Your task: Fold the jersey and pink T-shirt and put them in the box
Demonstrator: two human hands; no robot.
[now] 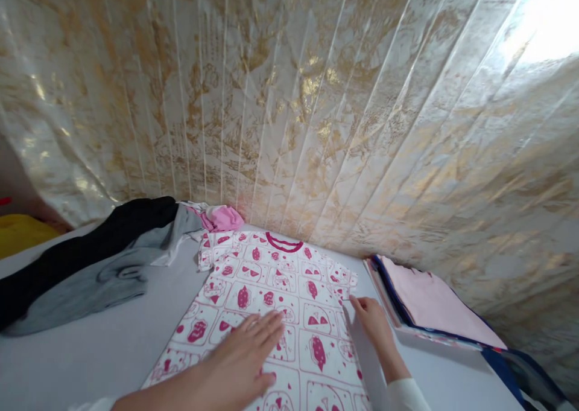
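Note:
A white short-sleeved shirt (312, 317) with a dark pink print and pink neckband lies spread flat, its neck toward the curtain and its lower end beyond the bottom of the view. My left hand (244, 350) rests palm down on the middle of it, fingers stretched out. At the right sleeve's lower edge, my right hand (368, 317) pinches the cloth between thumb and fingers.
Left of the shirt lie black clothing (104, 233), grey clothing (104, 278) and a pink cloth (224, 218). Folded clothes (434, 296) are stacked on the right. A shiny gold-patterned curtain (280, 109) hangs behind the pale surface (67, 369). Something yellow (22, 233) is at far left.

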